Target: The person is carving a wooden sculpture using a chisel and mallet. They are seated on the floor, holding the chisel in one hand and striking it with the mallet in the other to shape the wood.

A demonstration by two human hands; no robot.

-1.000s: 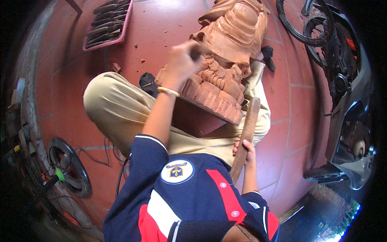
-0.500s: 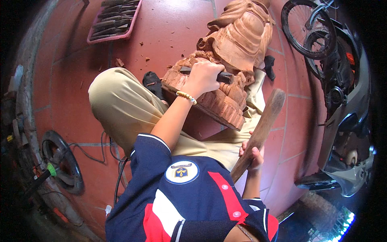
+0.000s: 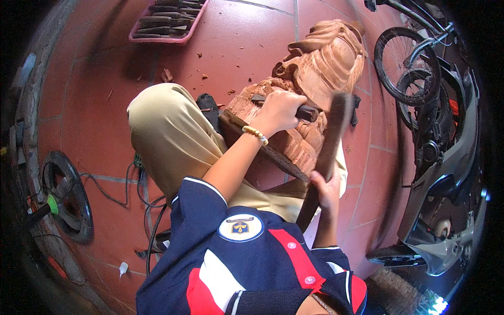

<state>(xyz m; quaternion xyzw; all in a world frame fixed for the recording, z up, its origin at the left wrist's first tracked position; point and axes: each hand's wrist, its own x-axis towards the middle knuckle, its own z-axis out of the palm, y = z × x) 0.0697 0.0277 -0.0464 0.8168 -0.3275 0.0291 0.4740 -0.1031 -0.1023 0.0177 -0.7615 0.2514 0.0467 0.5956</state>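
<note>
Across the carving [image 3: 294, 94], chisel [image 3: 299, 107] pointing left

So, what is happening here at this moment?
A person sits on the red tiled floor with a large carved wooden statue lying across the lap. The left hand grips a dark-handled chisel set against the carving. The right hand holds a long wooden mallet, raised with its head close to the chisel handle. A pink tray of tools lies farther away.

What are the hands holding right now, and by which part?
The left hand grips a chisel around its dark handle, against the wooden carving. The right hand holds a wooden mallet by its lower end.
</note>
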